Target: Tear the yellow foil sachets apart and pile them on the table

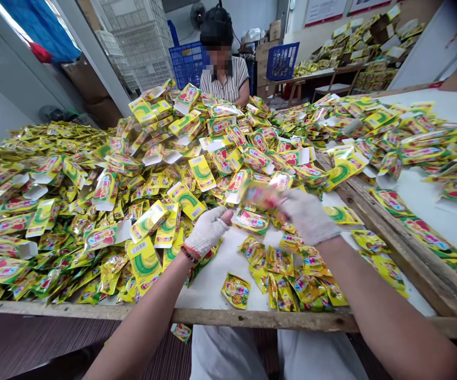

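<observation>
My left hand (207, 232), in a white glove with bare fingertips, reaches over the table beside the pile. Its fingers stretch forward and I see nothing held in them. My right hand (310, 217), gloved too, grips a small yellow-and-red packet (260, 195), which is smeared by motion. Between the hands lies a printed carton (251, 221), near the left fingertips. Several glossy sachets with pineapple pictures (282, 261) lie in a loose group below my right hand. One single sachet (236, 290) sits apart, closer to the front edge.
A heap of yellow cartons and sachets (105, 190) covers the left and far side. Wooden strips (402, 248) divide the table on the right; a wooden edge (260, 318) runs along the front. Across the heap sits another person (225, 79). Blue baskets (283, 60) stand behind.
</observation>
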Available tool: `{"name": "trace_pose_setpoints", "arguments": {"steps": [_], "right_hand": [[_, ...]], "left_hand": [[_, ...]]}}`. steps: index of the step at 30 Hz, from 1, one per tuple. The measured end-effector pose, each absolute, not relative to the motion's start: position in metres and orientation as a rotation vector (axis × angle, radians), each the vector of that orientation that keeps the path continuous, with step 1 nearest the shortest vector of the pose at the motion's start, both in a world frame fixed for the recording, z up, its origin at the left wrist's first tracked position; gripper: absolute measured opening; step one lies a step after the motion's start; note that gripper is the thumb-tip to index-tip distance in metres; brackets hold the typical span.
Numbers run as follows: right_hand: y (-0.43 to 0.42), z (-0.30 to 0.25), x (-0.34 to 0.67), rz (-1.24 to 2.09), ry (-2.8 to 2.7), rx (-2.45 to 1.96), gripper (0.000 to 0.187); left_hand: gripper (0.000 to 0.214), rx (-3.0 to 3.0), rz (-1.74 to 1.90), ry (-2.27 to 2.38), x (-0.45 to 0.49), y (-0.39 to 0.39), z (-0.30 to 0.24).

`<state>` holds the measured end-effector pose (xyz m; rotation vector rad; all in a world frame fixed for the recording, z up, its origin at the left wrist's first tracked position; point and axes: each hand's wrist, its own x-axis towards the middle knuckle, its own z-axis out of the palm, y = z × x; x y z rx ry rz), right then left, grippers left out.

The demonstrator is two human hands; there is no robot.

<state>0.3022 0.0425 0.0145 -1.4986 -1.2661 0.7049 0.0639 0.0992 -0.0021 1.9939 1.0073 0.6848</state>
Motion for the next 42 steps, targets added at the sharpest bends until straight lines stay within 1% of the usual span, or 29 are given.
{"name": "trace_pose_setpoints", "arguments": {"steps": [3,4,6,9,11,13,15,17,20,22,25,28,31,34,39,41,42], "right_hand": [[0.040,0.034,0.335,0.613,-0.895,-1.203,0.039],[0.040,0.038,0.341,0.648,-0.834,-1.095,0.040],[0.039,0.041,0.342,0.775,-0.779,-1.013,0.035],[0.040,0.029,0.319,0.988,-0.967,-1.205,0.022],[0.043,0.014,0.302,0.995,-1.250,-1.420,0.021],[0.048,-0.001,0.291,0.790,-1.570,-1.661,0.019],[0.056,-0.015,0.286,0.507,-1.812,-1.845,0.018],[0.066,-0.025,0.285,0.308,-1.937,-1.963,0.018],[0.082,-0.033,0.281,0.174,-1.999,-2.064,0.019],[0.088,-0.034,0.280,0.149,-2.031,-2.046,0.015],[0.086,-0.029,0.287,0.174,-1.986,-1.843,0.014],[0.076,-0.017,0.299,0.299,-1.748,-1.636,0.009],[0.068,-0.005,0.307,0.476,-1.512,-1.540,0.010],[0.068,-0.001,0.307,0.624,-1.382,-1.514,0.012],[0.069,-0.008,0.299,0.832,-1.599,-1.497,0.010],[0.065,-0.011,0.296,0.822,-1.745,-1.547,0.011],[0.063,-0.012,0.294,0.744,-1.832,-1.596,0.012]], "left_hand": [[0.029,2.336,0.668,1.080,0.074,0.110,-0.005],[0.025,2.482,0.615,1.040,0.080,0.111,-0.006],[0.026,2.743,0.477,0.935,0.095,0.109,-0.009],[0.031,2.945,0.249,0.869,0.112,0.093,-0.010],[0.033,2.954,0.160,0.872,0.112,0.078,-0.008],[0.034,2.937,0.158,0.948,0.101,0.066,-0.003],[0.027,2.928,0.149,1.136,0.083,0.062,0.004],[0.021,2.912,0.036,1.354,0.062,0.066,0.011],[0.027,2.833,-0.139,1.538,0.034,0.082,0.018],[0.028,2.785,-0.171,1.519,0.024,0.090,0.021],[0.026,2.764,-0.199,1.355,0.021,0.093,0.021],[0.024,2.760,-0.246,1.304,0.025,0.092,0.021],[0.023,2.748,-0.337,1.286,0.026,0.092,0.021],[0.022,2.749,-0.290,1.234,0.023,0.094,0.018],[0.029,2.645,-0.301,1.314,0.019,0.089,0.014],[0.024,2.594,-0.315,1.338,0.020,0.086,0.015],[0.020,2.583,-0.313,1.362,0.020,0.085,0.015]]}}
